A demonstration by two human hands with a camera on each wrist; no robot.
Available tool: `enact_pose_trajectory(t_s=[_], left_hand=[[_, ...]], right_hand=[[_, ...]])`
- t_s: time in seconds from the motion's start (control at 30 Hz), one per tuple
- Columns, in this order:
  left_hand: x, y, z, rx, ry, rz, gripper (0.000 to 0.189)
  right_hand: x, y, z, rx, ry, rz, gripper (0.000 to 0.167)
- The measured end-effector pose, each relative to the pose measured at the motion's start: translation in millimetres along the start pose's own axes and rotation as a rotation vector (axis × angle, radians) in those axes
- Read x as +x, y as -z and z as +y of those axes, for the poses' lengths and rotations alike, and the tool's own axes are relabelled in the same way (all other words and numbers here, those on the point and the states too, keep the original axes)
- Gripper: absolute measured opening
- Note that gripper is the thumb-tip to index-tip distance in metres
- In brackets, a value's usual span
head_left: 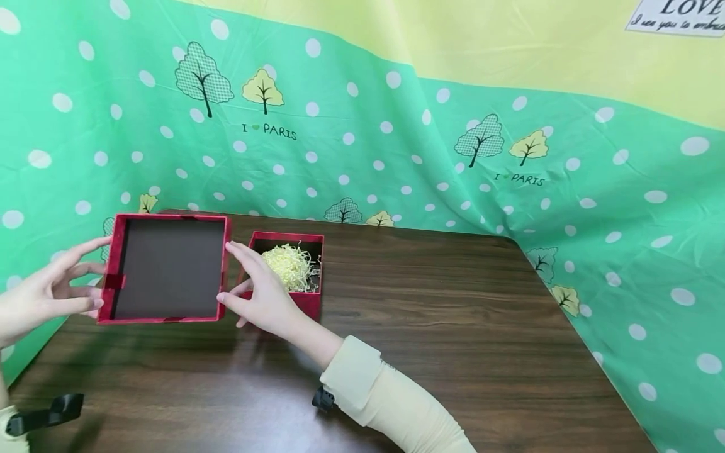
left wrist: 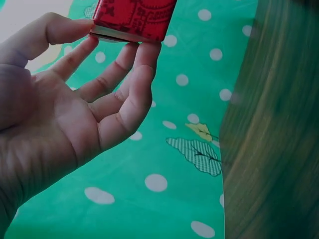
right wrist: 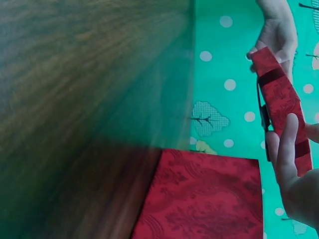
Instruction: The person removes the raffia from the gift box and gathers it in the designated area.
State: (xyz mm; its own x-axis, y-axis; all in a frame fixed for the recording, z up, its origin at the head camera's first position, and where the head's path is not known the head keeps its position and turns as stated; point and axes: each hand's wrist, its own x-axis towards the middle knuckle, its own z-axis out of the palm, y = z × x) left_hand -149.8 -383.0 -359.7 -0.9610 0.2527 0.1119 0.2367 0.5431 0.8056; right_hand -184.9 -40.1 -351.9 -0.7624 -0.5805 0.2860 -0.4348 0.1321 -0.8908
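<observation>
A red patterned box lid is held up at the left, its dark inner face turned toward the head camera. My left hand grips its left edge between thumb and fingertips, also seen with the lid's corner in the left wrist view. On the opposite edge, my right hand pinches the lid with thumb and fingers. Just behind the right hand, the open red box stands on the table, filled with pale yellow shredded paper. The right hand hides part of the box's left side.
A dark wooden table spreads under the hands and to the right. Green polka-dot cloth with printed trees hangs behind it and along both sides. A black strap is on the left wrist, and a black device by the right sleeve.
</observation>
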Motion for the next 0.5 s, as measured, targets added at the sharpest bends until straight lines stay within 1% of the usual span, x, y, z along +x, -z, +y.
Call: enact_pose_trajectory(t_s=[0.1, 0.2, 0.27, 0.33, 0.4, 0.5], left_hand=[[-3.8, 0.7, -1.9, -0.015, 0.023, -0.026, 0.092], [-6.5, 0.8, -3.0, -0.034, 0.034, -0.052, 0.092], [-7.8, 0.7, -3.9, -0.024, 0.033, -0.058, 0.094], [-8.4, 1.6, -7.8, -0.017, 0.036, -0.066, 0.096], [-8.3, 1.8, -12.6, 0.008, 0.055, -0.075, 0.097], [-8.0, 1.7, -18.2, 0.021, 0.109, -0.102, 0.097]], right_hand=[[0.4, -6.1, 8.1, 0.039, -0.026, -0.009, 0.08], [0.1, -11.0, 11.4, 0.066, -0.058, -0.02, 0.08], [0.2, -14.4, 13.2, 0.067, -0.082, -0.025, 0.08], [0.4, -17.6, 14.6, 0.055, -0.107, -0.029, 0.08], [0.4, -20.8, 16.5, 0.043, -0.126, -0.036, 0.08], [0.1, -25.4, 19.5, 0.027, -0.141, -0.054, 0.082]])
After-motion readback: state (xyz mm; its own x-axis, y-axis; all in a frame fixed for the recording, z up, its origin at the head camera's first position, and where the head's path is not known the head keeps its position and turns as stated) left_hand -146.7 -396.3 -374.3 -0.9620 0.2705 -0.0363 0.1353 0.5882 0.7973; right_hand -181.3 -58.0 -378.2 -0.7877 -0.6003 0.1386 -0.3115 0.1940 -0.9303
